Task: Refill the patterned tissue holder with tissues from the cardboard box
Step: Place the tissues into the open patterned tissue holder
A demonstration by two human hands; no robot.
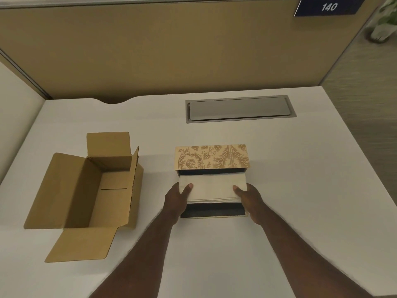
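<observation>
At the desk's near edge, the tissue stack (212, 188) is clamped between the left hand (177, 197) and right hand (250, 198), poised over the open patterned holder (212, 157). It should be lowered level, ends squared. The cardboard box (90, 186) appears emptied, left.

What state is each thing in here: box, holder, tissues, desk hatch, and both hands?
cardboard box: flaps open, inside looks empty.
patterned tissue holder: lid open, raised at the back, dark interior showing.
tissue stack: folded, held over the open holder, not fully seated.
left hand: gripping the stack's left end.
right hand: gripping the stack's right end.
desk cable hatch: closed.
</observation>
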